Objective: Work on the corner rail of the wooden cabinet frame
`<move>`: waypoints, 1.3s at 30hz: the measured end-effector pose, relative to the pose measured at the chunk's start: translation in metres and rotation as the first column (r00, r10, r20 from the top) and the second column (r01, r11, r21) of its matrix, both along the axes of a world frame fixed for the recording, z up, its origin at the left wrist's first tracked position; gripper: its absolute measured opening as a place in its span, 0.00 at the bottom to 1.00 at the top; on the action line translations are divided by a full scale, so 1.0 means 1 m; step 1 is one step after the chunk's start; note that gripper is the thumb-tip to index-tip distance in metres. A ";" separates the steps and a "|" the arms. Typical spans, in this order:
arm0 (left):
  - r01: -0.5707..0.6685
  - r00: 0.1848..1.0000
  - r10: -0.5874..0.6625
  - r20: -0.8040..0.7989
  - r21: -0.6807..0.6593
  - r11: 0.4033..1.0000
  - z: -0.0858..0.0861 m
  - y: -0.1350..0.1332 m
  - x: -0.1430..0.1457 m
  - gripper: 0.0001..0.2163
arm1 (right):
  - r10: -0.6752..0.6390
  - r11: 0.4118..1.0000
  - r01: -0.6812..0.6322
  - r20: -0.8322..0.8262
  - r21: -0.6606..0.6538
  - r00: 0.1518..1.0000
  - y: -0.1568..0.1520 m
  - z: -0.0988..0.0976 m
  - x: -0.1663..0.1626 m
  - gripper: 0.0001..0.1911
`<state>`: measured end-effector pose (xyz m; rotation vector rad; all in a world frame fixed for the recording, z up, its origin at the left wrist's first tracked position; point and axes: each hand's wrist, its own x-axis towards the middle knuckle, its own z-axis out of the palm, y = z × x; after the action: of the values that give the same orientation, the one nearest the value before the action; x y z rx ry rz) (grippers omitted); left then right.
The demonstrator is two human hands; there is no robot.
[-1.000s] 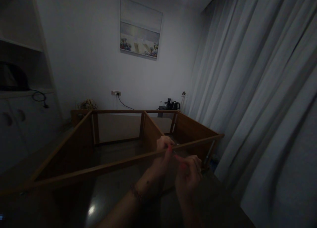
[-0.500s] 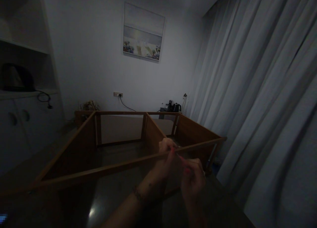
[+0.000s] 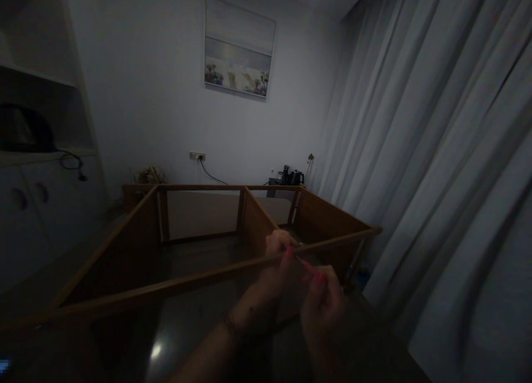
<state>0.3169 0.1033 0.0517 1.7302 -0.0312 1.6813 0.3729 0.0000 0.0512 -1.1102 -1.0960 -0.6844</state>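
A brown wooden frame (image 3: 178, 286) with divider panels lies across the lower view. My left hand (image 3: 277, 255) is closed around its near rail, fingers over the far side and thumb on the near face. Just right of that thumb, a slim shaft (image 3: 297, 258) runs from the rail to my right hand (image 3: 324, 294). The right fingers are pinched together on this thin-shafted tool; its handle is mostly hidden and its exact kind is unclear in the dim light. The shaft's tip is close to the rail, by the left thumb; contact cannot be made out.
A grey curtain (image 3: 436, 150) hangs along the right side. White cabinets (image 3: 33, 216) with a kettle (image 3: 27, 128) on top stand at the left. Beyond the frame are a wall socket (image 3: 197, 156) with a cord and dark appliances (image 3: 291, 177).
My right hand has turned slightly around the tool, its thumb moving up. The left hand stays on the rail. The view has shifted a little.
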 end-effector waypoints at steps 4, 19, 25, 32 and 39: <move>0.010 1.000 -0.010 -0.002 -0.001 1.000 -0.002 0.001 0.001 0.16 | -0.006 1.000 0.006 -0.007 -0.002 1.000 -0.002 0.004 -0.003 0.20; -0.042 0.998 0.041 -0.037 -0.021 0.999 0.002 0.000 0.001 0.21 | 0.293 0.955 -0.295 -0.092 -0.010 0.952 0.004 -0.004 0.009 0.20; -0.034 0.999 0.034 -0.017 -0.002 0.999 0.001 0.002 0.002 0.20 | 0.501 0.856 -0.515 -0.185 -0.037 0.845 0.002 -0.009 0.015 0.13; -0.023 1.000 0.023 -0.011 -0.008 1.000 -0.002 0.003 0.002 0.19 | 0.642 0.765 -0.642 -0.107 0.039 0.759 0.002 -0.003 0.018 0.07; -0.036 0.998 0.036 -0.047 -0.004 0.999 0.001 0.001 0.000 0.20 | 0.394 0.919 -0.385 0.115 -0.087 0.912 -0.003 -0.002 0.035 0.08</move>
<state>0.3166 0.1047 0.0528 1.7757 0.0258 1.6650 0.4083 -0.0025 0.0496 -0.8693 -1.4115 -0.4100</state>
